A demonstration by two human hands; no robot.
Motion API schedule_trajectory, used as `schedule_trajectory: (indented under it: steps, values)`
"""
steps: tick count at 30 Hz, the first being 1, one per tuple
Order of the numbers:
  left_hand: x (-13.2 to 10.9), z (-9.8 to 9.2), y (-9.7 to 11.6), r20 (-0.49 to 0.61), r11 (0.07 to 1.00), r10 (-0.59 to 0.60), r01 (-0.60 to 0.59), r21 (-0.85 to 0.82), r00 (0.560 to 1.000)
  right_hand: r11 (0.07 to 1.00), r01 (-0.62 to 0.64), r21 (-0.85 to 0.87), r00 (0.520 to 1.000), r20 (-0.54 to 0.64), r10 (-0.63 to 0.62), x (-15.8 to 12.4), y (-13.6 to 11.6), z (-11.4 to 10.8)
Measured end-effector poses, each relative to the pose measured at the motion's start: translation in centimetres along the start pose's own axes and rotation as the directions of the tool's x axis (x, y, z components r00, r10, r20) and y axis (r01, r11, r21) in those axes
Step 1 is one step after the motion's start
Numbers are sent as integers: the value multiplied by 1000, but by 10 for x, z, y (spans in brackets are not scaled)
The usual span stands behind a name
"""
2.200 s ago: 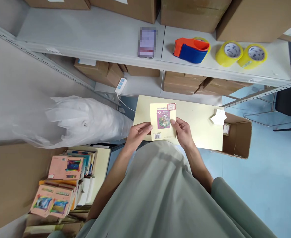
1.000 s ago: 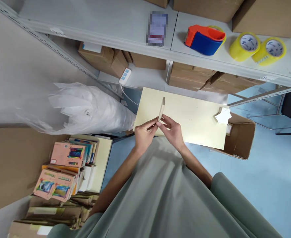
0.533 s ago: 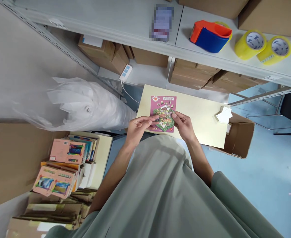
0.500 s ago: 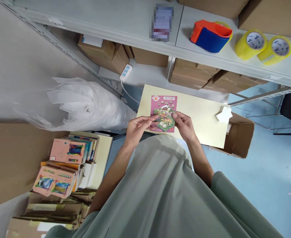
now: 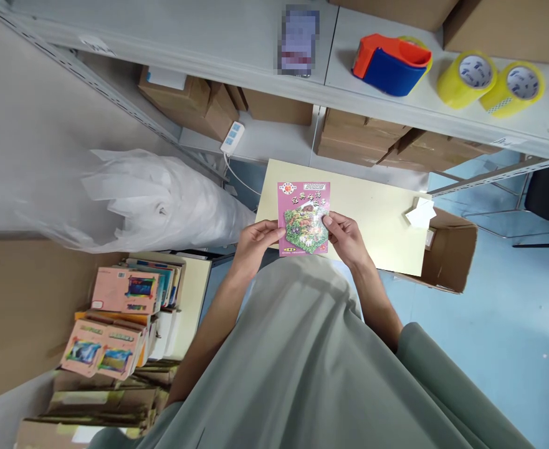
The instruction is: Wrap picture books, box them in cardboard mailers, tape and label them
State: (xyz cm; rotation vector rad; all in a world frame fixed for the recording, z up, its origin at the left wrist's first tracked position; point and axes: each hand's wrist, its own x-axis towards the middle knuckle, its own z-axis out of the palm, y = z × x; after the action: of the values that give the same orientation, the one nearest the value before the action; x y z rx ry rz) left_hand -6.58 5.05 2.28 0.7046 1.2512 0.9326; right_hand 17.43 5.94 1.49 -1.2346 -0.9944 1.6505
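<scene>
A purple-pink book (image 5: 306, 227) with an illustrated cover of green foliage and animals is held up in front of my body, cover facing me. My left hand (image 5: 257, 243) pinches its left edge, thumb on the cover and the other fingers behind. On the opposite edge my right hand (image 5: 346, 237) grips the book with its thumb on the front; those fingers are partly hidden behind it. Beneath the book lies a pale yellow tabletop (image 5: 372, 224).
White cards (image 5: 420, 213) lie at the tabletop's right end, by an open cardboard box (image 5: 452, 252). The shelf ahead bears a tape dispenser (image 5: 392, 65) and tape rolls (image 5: 467, 79). At left stand a wrapped white roll (image 5: 181, 199) and stacked books (image 5: 124, 290).
My left fingers have moved off the front cover to the book's left edge, so more of the picture shows. The book has shifted slightly left in view.
</scene>
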Motion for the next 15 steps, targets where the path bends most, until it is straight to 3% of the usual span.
schedule_trajectory:
  steps: [15]
  values:
    - [-10, -3, -6, -39, 1000, 4, -4, 2, 999, 999, 2, 32, 1000, 6, -3, -7, -1, 2]
